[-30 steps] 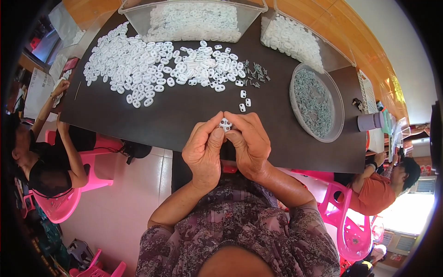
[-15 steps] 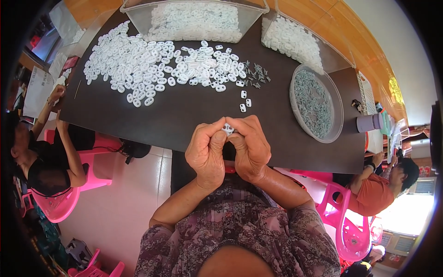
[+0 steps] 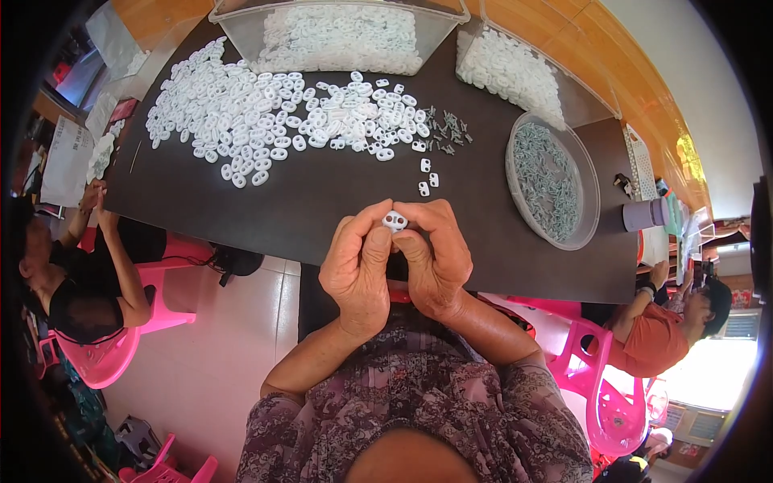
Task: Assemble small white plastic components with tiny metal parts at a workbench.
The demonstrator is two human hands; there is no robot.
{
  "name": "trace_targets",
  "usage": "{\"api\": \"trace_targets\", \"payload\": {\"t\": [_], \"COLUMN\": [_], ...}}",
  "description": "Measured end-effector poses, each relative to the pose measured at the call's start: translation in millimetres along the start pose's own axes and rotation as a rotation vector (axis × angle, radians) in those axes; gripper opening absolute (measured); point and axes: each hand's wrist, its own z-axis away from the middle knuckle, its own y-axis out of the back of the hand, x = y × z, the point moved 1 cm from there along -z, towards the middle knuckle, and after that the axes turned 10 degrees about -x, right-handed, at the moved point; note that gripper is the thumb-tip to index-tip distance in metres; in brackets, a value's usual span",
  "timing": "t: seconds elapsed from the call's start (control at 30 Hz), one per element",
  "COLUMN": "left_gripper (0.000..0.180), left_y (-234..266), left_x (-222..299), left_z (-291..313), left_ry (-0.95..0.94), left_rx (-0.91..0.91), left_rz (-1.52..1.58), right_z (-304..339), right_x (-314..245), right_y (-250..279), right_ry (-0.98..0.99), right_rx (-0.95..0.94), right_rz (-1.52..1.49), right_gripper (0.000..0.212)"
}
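Observation:
Between my fingertips, just above the dark table's near edge, is a small white oval plastic piece with two round holes [image 3: 394,220]. My left hand [image 3: 359,270] pinches it from the left side, and my right hand [image 3: 436,258] from the right. The fingers of both hands are closed, with thumbs toward me. Beyond them on the table lie a few loose white pieces [image 3: 424,188], then a large heap of white two-hole pieces [image 3: 221,105] and a smaller heap [image 3: 362,117]. Small grey screws [image 3: 451,129] are scattered beside that smaller heap.
A round clear tub [image 3: 593,193] full of screws stands at the right. Two clear bins [image 3: 241,40] of white pieces line the back. A lilac cup [image 3: 642,215] is at the right edge. Other people sit left and right on pink chairs [image 3: 173,290].
The white piece has turned between my fingertips, so both holes now show plainly. The hands stay almost in place. The person at the left has brought their hands together.

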Motion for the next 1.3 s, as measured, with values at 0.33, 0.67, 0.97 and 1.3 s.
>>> {"api": "trace_targets", "payload": {"t": [0.33, 0.67, 0.97, 1.3], "left_gripper": [0.021, 0.019, 0.024, 0.023], "left_y": [-1.5, -0.6, 5.1, 7.6], "left_x": [-9.4, -8.1, -4.4, -13.0], "left_z": [5.0, 3.7, 3.2, 5.1], "left_ry": [-0.12, -0.171, -0.055, -0.112], "left_rx": [-0.028, -0.009, -0.055, -0.057], "left_rz": [-0.119, -0.167, -0.006, -0.126], "right_z": [6.4, 5.9, 8.0, 9.8], "right_x": [2.7, 2.9, 0.0, 0.4], "right_y": [-8.7, -7.9, -5.0, -8.9], "right_ry": [0.08, 0.129, 0.081, 0.066], "right_rx": [0.072, 0.076, 0.016, 0.032], "right_rz": [0.112, 0.086, 0.101, 0.064], "right_gripper": [0.018, 0.022, 0.023, 0.023]}}
